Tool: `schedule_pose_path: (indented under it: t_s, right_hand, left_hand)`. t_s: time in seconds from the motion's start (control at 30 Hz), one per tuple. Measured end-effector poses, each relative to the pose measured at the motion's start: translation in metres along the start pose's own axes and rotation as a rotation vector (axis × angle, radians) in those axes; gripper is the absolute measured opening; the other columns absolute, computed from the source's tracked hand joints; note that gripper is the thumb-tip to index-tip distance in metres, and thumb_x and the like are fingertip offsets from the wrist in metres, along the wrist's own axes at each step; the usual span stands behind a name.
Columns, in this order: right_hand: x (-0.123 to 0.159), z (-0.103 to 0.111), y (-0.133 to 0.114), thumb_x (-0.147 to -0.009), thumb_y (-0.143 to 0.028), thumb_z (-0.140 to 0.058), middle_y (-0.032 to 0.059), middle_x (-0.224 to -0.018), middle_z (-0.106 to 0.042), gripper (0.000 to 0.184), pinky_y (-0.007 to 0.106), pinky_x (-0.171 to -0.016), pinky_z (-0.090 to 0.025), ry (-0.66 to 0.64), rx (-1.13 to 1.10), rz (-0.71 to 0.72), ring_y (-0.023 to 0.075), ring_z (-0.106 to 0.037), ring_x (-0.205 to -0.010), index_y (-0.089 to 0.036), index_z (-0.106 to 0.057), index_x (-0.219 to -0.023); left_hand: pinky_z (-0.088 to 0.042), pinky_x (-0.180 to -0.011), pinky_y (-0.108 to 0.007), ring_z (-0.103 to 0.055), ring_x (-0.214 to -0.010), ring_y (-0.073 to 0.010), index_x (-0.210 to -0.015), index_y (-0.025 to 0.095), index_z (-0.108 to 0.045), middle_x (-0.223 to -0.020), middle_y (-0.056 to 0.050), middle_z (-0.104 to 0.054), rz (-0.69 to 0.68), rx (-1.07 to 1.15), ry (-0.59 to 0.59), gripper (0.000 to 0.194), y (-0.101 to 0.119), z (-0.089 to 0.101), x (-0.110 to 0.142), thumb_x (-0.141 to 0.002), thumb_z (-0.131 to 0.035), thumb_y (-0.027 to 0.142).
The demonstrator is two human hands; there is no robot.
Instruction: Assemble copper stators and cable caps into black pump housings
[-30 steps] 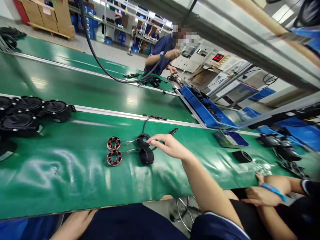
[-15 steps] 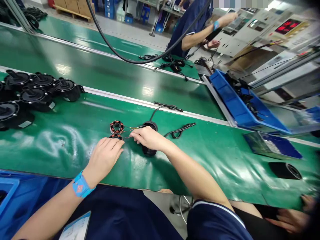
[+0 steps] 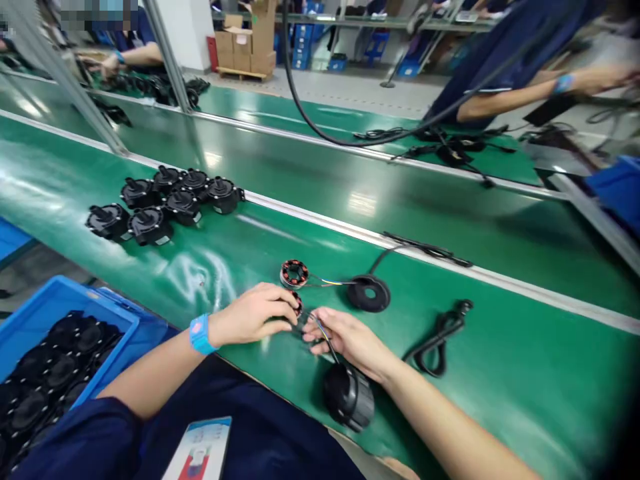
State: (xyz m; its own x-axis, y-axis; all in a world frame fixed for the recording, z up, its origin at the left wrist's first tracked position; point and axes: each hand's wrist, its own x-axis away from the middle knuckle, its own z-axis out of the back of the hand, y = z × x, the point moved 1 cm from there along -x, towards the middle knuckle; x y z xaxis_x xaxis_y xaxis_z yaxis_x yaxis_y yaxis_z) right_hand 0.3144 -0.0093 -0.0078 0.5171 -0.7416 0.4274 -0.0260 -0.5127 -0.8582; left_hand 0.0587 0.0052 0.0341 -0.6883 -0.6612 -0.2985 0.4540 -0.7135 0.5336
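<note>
My left hand, wearing a blue wristband, is closed on a copper-wound motor stator, which its fingers partly cover. Coloured wires run from that stator to my right hand, whose curled fingers hold them. A black cable continues down to a round black motor housing near the front edge, below my right hand. Just beyond my hands lies a second stator, its thin wires leading to a black round cover with a central hole.
Several assembled black motors stand at the left. A blue crate of black parts sits at lower left. Coiled black cable lies at right. A metal rail crosses the green bench; a cable hangs above. Co-workers are across.
The view has swung left. My left hand came in and took one stator; my right hand moved from the covers to its wires. The housing has shifted toward the front edge.
</note>
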Motion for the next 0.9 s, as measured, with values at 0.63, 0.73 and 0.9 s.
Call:
schedule_pose_path:
  t_s: [0.63, 0.73, 0.9]
  right_hand:
    - [-0.01, -0.024, -0.029, -0.097, -0.015, -0.066, 0.0179, -0.15, -0.053, 0.003, 0.04, -0.114, -0.048, -0.112, 0.969, 0.71, 0.0226, -0.049, -0.144, -0.018, -0.066, -0.099]
    - [-0.009, -0.026, -0.027, -0.094, -0.017, -0.07, 0.0166, -0.14, -0.059, 0.014, 0.04, -0.113, -0.049, -0.103, 0.97, 0.735, 0.0222, -0.055, -0.136, -0.018, -0.064, -0.106]
    - [-0.001, -0.032, -0.023, -0.081, -0.02, -0.079, 0.0164, -0.134, -0.063, 0.073, 0.05, -0.108, -0.051, -0.04, 1.148, 0.764, 0.0292, -0.06, -0.121, -0.014, -0.048, -0.146]
  left_hand:
    - [-0.034, -0.112, -0.064, -0.053, -0.123, -0.0339, -0.107, 0.012, -0.061, -0.11, -0.017, -0.06, 0.199, -0.58, -0.006, 0.046, -0.182, 0.108, -0.084, -0.107, -0.029, 0.046]
    - [-0.039, -0.11, -0.064, -0.051, -0.127, -0.0384, -0.122, 0.013, -0.058, -0.124, -0.018, -0.057, 0.185, -0.625, 0.084, 0.047, -0.157, 0.112, -0.056, -0.101, -0.048, 0.055]
    - [-0.05, -0.108, -0.055, -0.058, -0.122, -0.0318, -0.134, 0.011, -0.045, -0.131, -0.012, -0.056, 0.242, -0.488, 0.632, 0.086, -0.084, 0.068, 0.005, -0.076, -0.082, 0.064]
